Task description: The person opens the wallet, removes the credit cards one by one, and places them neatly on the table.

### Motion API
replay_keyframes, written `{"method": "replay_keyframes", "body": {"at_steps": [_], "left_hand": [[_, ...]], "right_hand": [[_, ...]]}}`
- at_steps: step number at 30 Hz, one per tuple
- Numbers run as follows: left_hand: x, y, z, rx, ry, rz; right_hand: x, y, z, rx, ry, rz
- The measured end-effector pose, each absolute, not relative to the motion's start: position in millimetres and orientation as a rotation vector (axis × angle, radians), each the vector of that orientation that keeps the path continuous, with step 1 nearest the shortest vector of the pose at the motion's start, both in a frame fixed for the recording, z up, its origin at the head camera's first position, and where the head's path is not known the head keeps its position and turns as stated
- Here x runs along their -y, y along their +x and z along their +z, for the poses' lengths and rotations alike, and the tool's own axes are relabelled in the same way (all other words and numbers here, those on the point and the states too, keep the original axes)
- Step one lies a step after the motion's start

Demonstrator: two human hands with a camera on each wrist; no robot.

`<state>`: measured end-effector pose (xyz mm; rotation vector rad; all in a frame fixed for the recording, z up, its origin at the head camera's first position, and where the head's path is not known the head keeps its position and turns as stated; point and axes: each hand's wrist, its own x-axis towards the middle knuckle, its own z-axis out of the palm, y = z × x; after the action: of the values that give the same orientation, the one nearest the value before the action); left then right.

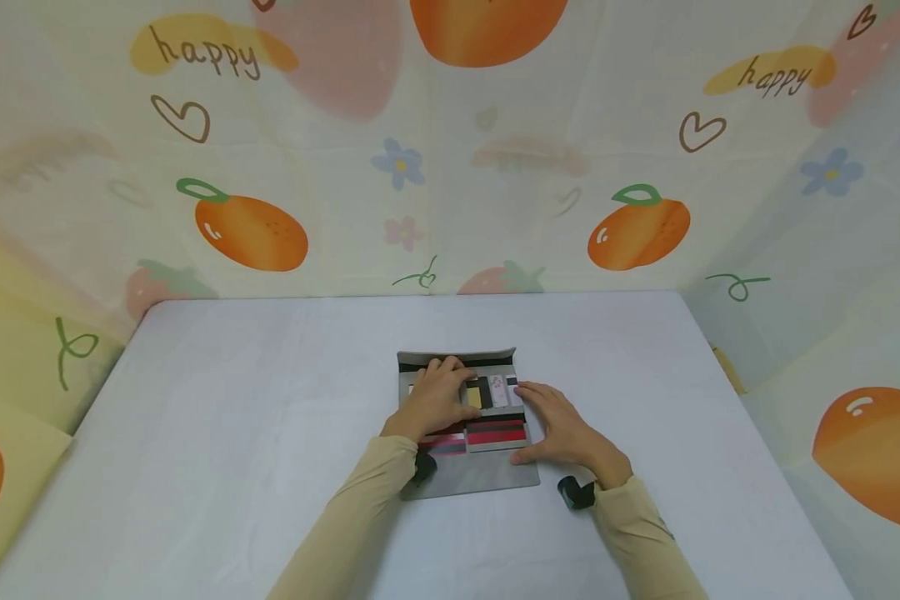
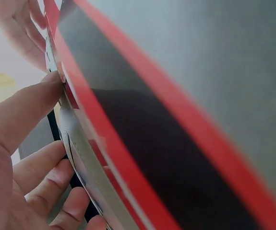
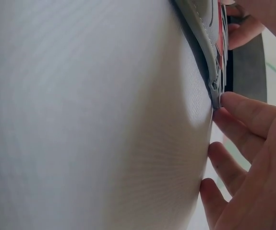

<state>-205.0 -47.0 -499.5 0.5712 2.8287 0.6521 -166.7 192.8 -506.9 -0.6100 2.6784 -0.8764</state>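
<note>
A flat grey wallet lies unfolded on the white table, with several cards in its slots. My left hand rests over its left half, fingertips on the upper slots and thumb touching the surface near a gold-and-black card. Part of the wallet is hidden under that hand. My right hand is spread at the wallet's right edge; its fingertips touch that edge and the table beside it. Red-striped cards show in the lower slots. In the left wrist view, a red-and-black band fills the foreground.
The white table extends around the wallet on all sides. Behind it hangs a cloth backdrop printed with fruit, hearts and flowers. A small black device sits at my right wrist, and another at my left.
</note>
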Motion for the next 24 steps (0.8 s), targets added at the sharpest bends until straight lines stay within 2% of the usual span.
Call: {"method": "replay_keyframes", "body": {"at_steps": [24], "left_hand": [[40.7, -215.3, -494.3, -2.771, 0.554, 0.660]], "right_hand": [[-192.6, -167.2, -508.8, -2.665, -0.569, -0.895]]}}
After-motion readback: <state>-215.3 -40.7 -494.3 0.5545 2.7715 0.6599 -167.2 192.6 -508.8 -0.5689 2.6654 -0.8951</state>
